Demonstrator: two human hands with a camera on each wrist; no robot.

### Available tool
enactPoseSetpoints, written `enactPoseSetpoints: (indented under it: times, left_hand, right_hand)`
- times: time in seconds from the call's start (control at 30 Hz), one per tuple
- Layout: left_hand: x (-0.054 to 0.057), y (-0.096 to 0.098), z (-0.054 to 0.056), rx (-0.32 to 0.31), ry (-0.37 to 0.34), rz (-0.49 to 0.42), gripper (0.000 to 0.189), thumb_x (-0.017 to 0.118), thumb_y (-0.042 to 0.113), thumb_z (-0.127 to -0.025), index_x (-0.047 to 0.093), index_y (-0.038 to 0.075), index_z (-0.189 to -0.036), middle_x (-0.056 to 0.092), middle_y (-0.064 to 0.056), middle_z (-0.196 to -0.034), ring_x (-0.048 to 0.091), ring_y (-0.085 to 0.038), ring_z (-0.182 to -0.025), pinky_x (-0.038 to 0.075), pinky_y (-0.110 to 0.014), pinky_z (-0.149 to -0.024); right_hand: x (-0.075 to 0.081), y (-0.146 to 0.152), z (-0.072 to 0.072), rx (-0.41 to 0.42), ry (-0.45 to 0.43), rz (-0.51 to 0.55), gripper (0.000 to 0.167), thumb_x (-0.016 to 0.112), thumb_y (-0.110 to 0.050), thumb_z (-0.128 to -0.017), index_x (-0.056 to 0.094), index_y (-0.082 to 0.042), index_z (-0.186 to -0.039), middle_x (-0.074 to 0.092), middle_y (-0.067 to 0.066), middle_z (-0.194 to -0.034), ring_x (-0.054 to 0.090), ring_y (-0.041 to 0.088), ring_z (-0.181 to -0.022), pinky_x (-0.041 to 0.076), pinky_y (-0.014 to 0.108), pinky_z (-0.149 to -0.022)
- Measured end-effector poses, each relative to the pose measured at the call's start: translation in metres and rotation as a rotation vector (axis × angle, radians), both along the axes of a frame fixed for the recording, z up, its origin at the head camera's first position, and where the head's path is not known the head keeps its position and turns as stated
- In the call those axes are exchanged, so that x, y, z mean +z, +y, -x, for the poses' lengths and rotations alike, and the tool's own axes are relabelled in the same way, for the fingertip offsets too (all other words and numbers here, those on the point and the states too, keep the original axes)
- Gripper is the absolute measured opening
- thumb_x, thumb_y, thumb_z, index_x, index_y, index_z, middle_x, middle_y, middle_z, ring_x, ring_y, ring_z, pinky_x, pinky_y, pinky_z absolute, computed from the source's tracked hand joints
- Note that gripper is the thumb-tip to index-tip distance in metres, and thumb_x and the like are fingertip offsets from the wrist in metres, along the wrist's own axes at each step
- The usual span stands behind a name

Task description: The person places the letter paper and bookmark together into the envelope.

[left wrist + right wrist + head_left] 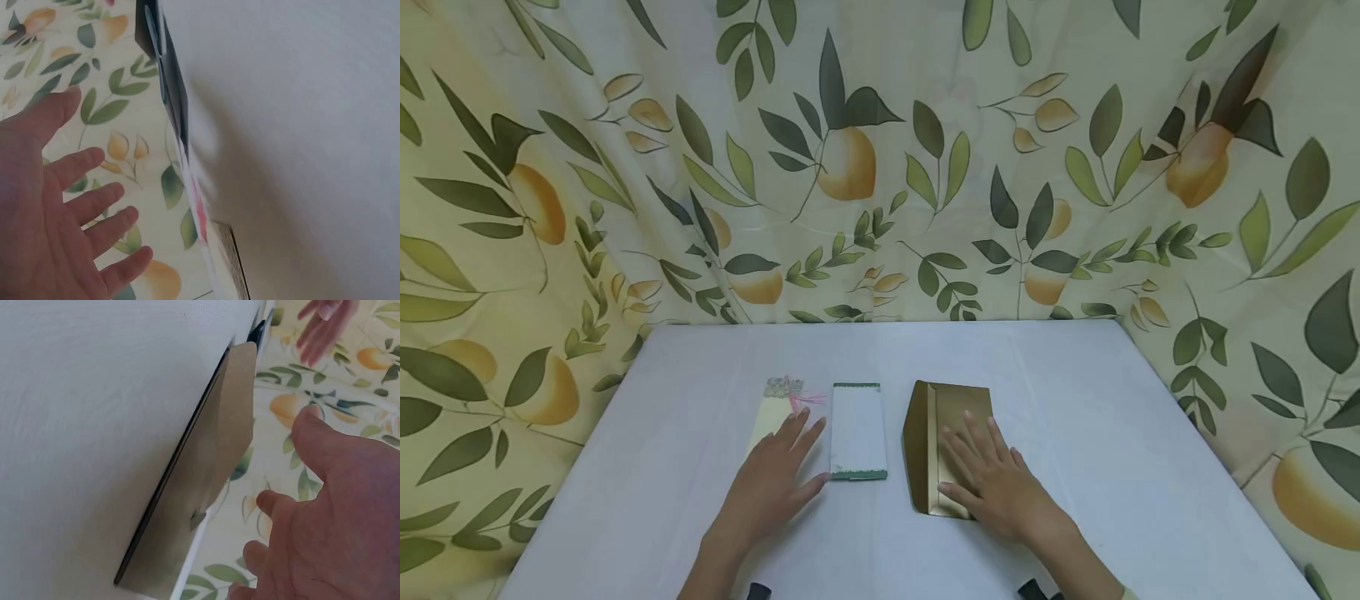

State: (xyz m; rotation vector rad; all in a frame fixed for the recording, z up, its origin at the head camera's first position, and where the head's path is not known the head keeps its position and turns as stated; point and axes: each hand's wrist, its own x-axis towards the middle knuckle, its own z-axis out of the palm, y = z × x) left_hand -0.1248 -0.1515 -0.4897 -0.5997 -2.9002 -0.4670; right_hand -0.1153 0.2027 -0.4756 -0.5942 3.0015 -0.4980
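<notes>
My left hand (775, 477) hovers palm down with fingers spread, over the lower part of a cream card (767, 417) that has a patterned top and a pink ribbon (805, 400). Its thumb overlaps the lower left corner of a white folded card with green ends (857, 429). In the left wrist view that hand (69, 219) is empty and apart from the tabletop. My right hand (997, 481) spreads over a gold envelope (958, 402) whose flap stands open to the left. The right wrist view shows a gap between the hand (340, 512) and the envelope (234, 412).
All three paper items lie on a white-covered table (1075, 400), side by side. A curtain (880, 167) printed with fruit and leaves hangs behind the table and around its sides. Dark straps (760, 592) show near both wrists.
</notes>
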Motion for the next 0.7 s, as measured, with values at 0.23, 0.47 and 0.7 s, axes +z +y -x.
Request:
enactPoseSetpoints:
  times: [0.23, 0.47, 0.7]
  left_hand:
    - [-0.001, 0.014, 0.008, -0.035, -0.024, 0.017, 0.072, 0.065, 0.049, -0.1, 0.041, 0.018, -0.16, 0.032, -0.01, -0.166, 0.029, -0.031, -0.151, 0.029, -0.055, -0.116]
    - [0.004, 0.034, 0.019, -0.075, -0.061, 0.029, 0.069, 0.061, 0.05, -0.102, 0.042, 0.018, -0.16, 0.028, -0.009, -0.167, 0.024, -0.028, -0.153, 0.023, -0.055, -0.119]
    - [0.004, 0.057, 0.028, -0.115, -0.079, 0.055, 0.069, 0.059, 0.051, -0.102, 0.041, 0.019, -0.16, 0.026, -0.008, -0.168, 0.023, -0.028, -0.154, 0.024, -0.054, -0.119]
  right_hand:
    - [-0.016, -0.005, 0.009, 0.017, 0.072, -0.017, 0.074, 0.053, -0.059, -0.102, 0.038, -0.017, -0.161, 0.017, 0.015, -0.17, 0.012, 0.05, -0.151, 0.03, 0.076, -0.104]
    - [-0.007, -0.013, 0.015, 0.025, 0.056, -0.011, 0.075, 0.056, -0.058, -0.101, 0.04, -0.014, -0.16, 0.017, 0.017, -0.169, 0.011, 0.051, -0.151, 0.028, 0.077, -0.104]
    - [-0.013, -0.015, 0.021, 0.033, 0.092, -0.039, 0.076, 0.057, -0.06, -0.1, 0.042, -0.014, -0.159, 0.019, 0.016, -0.169, 0.013, 0.051, -0.151, 0.031, 0.077, -0.102]
